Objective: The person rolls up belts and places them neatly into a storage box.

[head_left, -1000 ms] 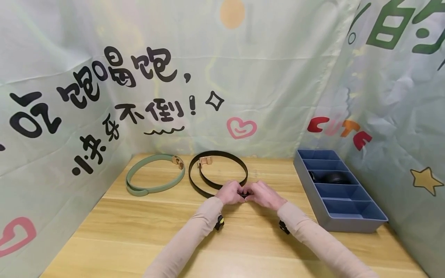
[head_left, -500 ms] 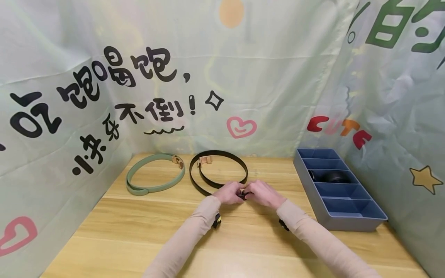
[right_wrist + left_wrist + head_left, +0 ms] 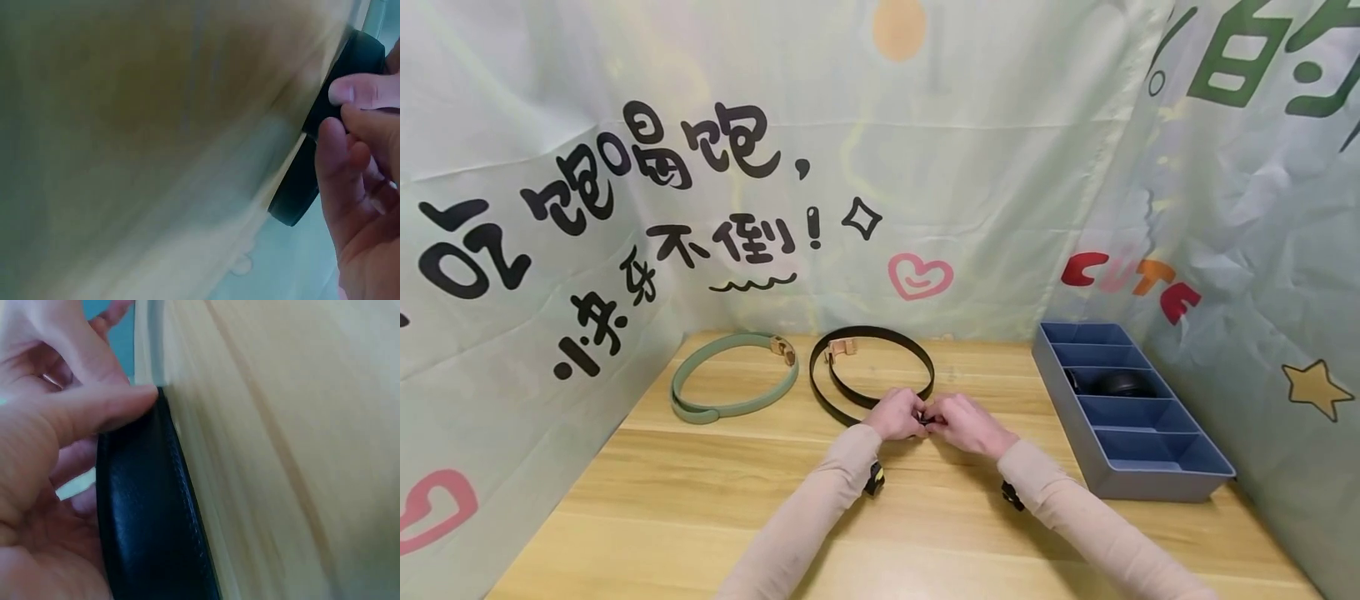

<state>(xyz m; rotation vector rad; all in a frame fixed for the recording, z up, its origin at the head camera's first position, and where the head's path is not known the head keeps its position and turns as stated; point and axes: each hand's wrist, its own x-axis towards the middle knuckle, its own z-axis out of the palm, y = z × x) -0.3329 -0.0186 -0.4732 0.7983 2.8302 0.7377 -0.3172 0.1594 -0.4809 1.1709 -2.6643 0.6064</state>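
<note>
A black belt [image 3: 871, 331] stands on its edge in a loose coil at the middle of the table, its rose-gold buckle [image 3: 841, 347] inside the loop at the back left. At the coil's front, my left hand [image 3: 895, 414] and right hand [image 3: 964, 422] meet, fingertips nearly together, both pinching the belt's strap. Up close in the left wrist view, the left thumb presses across the stitched black strap [image 3: 150, 506], fingers behind it. From the right wrist, the right thumb and fingers pinch the overlapping strap [image 3: 294, 187]. In the head view the hands hide the pinched part.
To the left lies a coiled green belt [image 3: 747, 407] with a gold buckle [image 3: 783, 348]. A blue-grey divided box [image 3: 1161, 486] stands at the right, a black rolled item [image 3: 1123, 383] in its middle compartment. Printed cloth walls [image 3: 985, 208] border the wooden table [image 3: 917, 533].
Both hands stay at the coil's front with only small finger shifts. Half a second ago more black strap showed between the fingertips. The green belt and box have not moved.
</note>
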